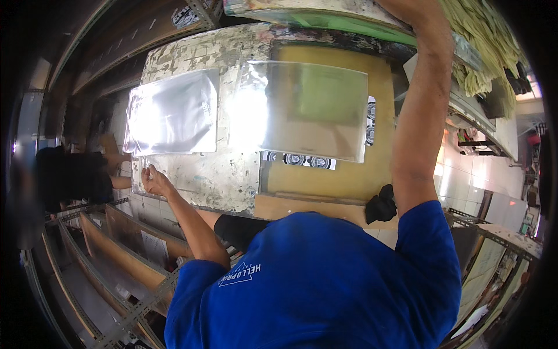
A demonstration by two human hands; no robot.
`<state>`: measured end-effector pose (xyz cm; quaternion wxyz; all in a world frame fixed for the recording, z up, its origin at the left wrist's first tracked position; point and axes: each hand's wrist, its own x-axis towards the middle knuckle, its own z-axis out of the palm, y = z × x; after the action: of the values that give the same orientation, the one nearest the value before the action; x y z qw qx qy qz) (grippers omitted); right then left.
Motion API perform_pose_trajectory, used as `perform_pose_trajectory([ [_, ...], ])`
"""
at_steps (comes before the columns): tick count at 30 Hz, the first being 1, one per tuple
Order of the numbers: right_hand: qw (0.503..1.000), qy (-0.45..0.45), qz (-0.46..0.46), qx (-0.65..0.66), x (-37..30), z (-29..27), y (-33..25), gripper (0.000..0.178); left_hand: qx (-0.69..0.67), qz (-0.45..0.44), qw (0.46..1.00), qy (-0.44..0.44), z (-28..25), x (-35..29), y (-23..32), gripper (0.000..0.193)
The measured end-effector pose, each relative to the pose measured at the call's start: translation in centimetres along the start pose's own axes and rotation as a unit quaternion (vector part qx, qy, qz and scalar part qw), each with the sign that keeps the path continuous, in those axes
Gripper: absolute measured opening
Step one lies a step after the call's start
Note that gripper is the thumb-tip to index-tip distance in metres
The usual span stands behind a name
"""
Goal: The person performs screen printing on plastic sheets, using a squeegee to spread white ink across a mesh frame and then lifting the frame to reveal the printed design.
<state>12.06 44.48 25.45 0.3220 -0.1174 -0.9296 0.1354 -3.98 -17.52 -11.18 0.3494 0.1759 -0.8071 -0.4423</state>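
Note:
My left hand (pixel 156 181) is at the table's near left corner, its fingers curled together; what they hold, if anything, I cannot make out. Just beyond it lies a stack of clear plastic sheets (pixel 180 113), shiny with glare. A larger clear plastic sheet (pixel 325 110) lies across the middle, partly over a yellowish board (pixel 381 70). Black-and-white printed pieces (pixel 319 162) show from under its near and right edges. My right arm reaches far forward, and my right hand (pixel 410 10) is by a green-edged frame (pixel 360 30); its fingers are cut off by the picture's top edge.
The worktable (pixel 232 180) has a paint-spotted top. A wooden strip (pixel 308 206) and a black cloth (pixel 381 205) lie along its near side. Pale yellow cloths (pixel 488 46) hang at the far right. Racks with boards (pixel 116 250) stand at the left, where another person (pixel 70 177) is.

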Motion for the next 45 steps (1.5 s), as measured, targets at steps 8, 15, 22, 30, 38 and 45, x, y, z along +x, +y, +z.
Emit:
perform_pose_trajectory([
  [8, 0.998, 0.001, 0.047, 0.034, -1.6, 0.7, -1.3, 0.035, 0.327, 0.067, 0.942, 0.027, 0.5, -1.3, 1.1, 0.057],
  [15, 0.998, 0.017, -0.007, -0.060, -7.6, 2.8, 0.6, 0.045, -0.322, -0.013, 0.885, -0.336, 7.0, -17.4, 22.4, 0.057],
  [22, 0.997, -0.069, -0.013, -0.018, -18.0, 5.8, -0.5, 0.036, -0.420, -0.205, 0.717, -0.517, 3.4, -27.5, 27.7, 0.110],
  [30, 0.920, -0.227, 0.197, 0.250, -23.9, 12.9, 3.8, 0.036, -0.207, 0.059, 0.845, -0.489, 3.2, -31.2, 15.4, 0.086],
  [38, 0.952, -0.292, 0.067, -0.062, -28.9, 16.8, 3.1, 0.071, -0.027, 0.250, 0.866, -0.431, 3.3, -31.4, 14.0, 0.077],
  [45, 0.975, -0.196, 0.092, -0.048, -25.7, 21.6, 8.7, 0.079, -0.030, 0.250, 0.862, -0.439, 3.4, -31.3, 13.5, 0.077],
])
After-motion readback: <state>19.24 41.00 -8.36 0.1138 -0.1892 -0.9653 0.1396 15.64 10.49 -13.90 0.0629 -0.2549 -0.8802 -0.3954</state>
